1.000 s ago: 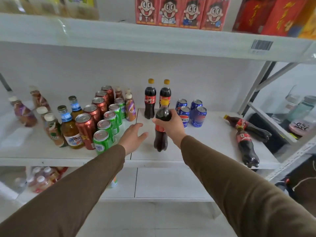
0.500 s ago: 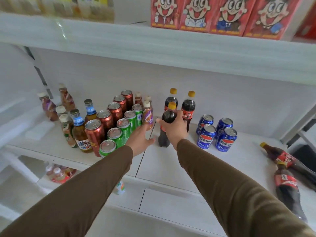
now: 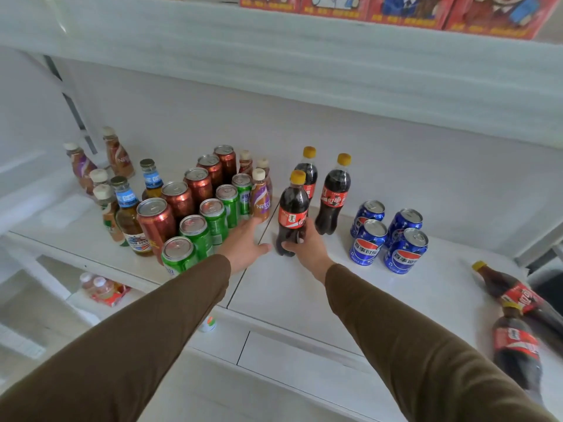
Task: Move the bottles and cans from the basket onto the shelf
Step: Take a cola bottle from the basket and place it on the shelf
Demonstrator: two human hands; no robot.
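A cola bottle (image 3: 292, 208) with a yellow cap and red label stands upright on the white shelf (image 3: 292, 287), in front of two like bottles (image 3: 333, 196). My right hand (image 3: 306, 245) wraps its lower part from the front. My left hand (image 3: 245, 246) lies flat and open on the shelf just left of it, beside the green cans (image 3: 213, 222). Red cans (image 3: 178, 202) and small coffee bottles (image 3: 260, 197) stand further left. The basket is out of view.
Several blue cola cans (image 3: 387, 239) stand right of the bottles. Two cola bottles (image 3: 518, 312) lie on their sides at the shelf's right end. An upper shelf (image 3: 304, 59) with red cartons hangs overhead. A lower shelf holds small bottles (image 3: 100, 287).
The cola bottle has moved back and now stands on the shelf in front of the other two. My right hand has slid down to its lower part. The view has shifted left and down.
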